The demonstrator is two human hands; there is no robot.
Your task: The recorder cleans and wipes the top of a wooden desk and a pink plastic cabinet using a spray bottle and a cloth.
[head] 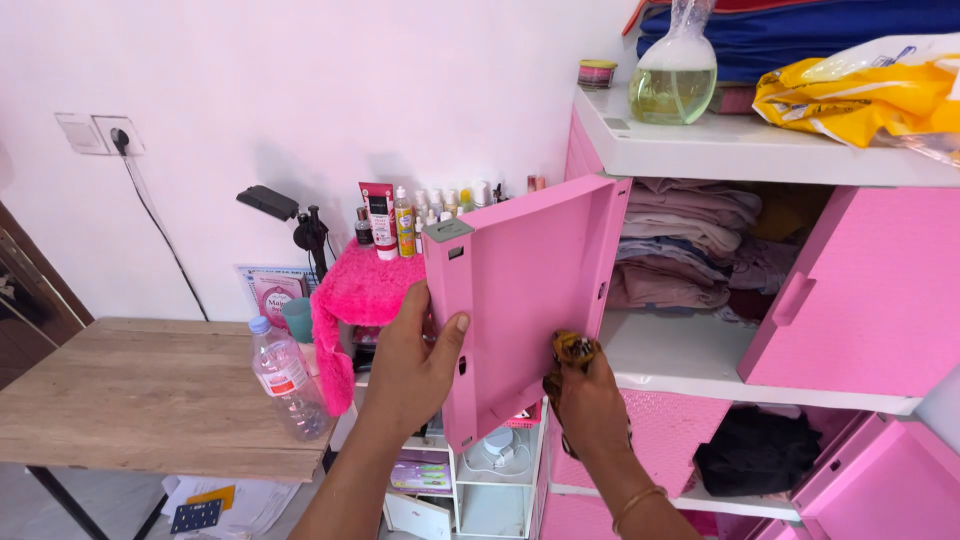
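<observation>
Currently left hand point(415, 362) grips the outer edge of the open pink cabinet door point(525, 295), thumb on its face. Right hand point(590, 405) is closed around a bunched brown-yellow cloth point(572, 352), pressed against the door's lower part. Folded clothes point(680, 240) sit inside the compartment behind. Plastic bottle point(285, 378) stands on the wooden table point(130, 395) left.

bare forearms, no sleeves; 1 thin gold bangle point(640, 500) on right wrist
</observation>
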